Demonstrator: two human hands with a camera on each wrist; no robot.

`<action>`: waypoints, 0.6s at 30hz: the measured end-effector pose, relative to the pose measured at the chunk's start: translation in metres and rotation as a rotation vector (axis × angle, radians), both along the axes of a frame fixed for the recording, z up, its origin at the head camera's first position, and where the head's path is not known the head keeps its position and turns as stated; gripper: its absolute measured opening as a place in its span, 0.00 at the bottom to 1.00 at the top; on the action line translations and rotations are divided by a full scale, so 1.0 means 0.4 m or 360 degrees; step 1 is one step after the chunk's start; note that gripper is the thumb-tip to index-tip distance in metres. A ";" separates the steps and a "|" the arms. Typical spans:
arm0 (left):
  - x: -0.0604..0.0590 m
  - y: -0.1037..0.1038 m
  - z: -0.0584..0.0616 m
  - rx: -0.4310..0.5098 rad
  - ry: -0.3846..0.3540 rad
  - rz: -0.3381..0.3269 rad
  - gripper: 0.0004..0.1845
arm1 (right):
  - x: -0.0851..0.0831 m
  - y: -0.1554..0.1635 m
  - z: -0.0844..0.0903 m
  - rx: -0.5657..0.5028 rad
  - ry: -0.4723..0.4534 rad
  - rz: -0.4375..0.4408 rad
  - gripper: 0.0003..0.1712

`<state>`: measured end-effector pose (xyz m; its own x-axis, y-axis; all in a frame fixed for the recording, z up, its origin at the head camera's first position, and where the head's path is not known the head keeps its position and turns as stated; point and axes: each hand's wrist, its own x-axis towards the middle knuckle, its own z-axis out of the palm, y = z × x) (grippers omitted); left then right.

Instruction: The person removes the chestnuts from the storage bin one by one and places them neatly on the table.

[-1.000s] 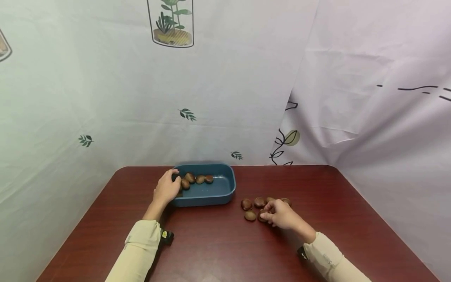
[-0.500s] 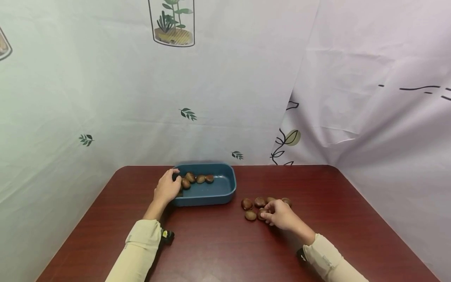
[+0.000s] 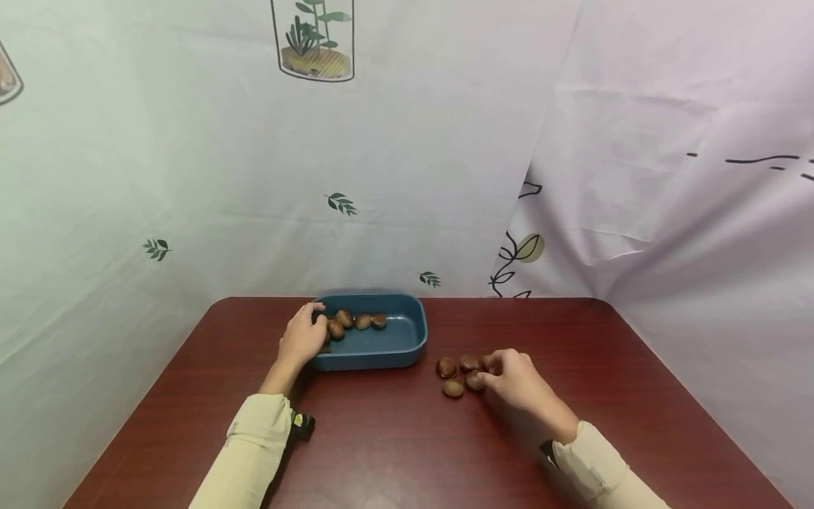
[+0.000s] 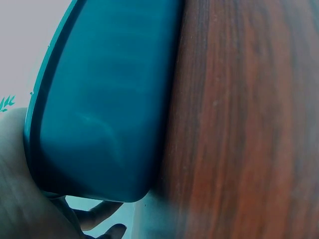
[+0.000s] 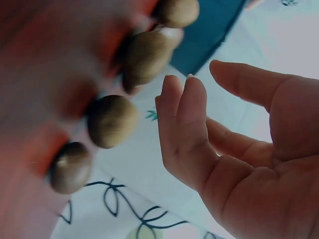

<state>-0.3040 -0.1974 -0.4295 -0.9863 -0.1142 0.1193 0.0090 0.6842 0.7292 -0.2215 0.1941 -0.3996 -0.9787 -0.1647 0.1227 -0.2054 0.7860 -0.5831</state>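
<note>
Hands: left (image 3: 302,341) grips tray (image 3: 407,339) rim; right (image 3: 516,378) touches chestnuts (image 3: 459,375).

You get even, soft light in the head view, with faint shadows under the sleeves on the counter (image 3: 407,452). Straight edges bow toward the frame borders (wide-angle lens). Both wrist views are close-range: the tray (image 4: 99,109) is blurred, and the chestnuts (image 5: 112,119) are soft.
</note>
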 end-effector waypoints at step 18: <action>0.009 -0.001 0.006 0.0006 0.0023 -0.0009 0.25 | -0.059 -0.324 0.050 -0.0086 0.0207 0.0373 0.16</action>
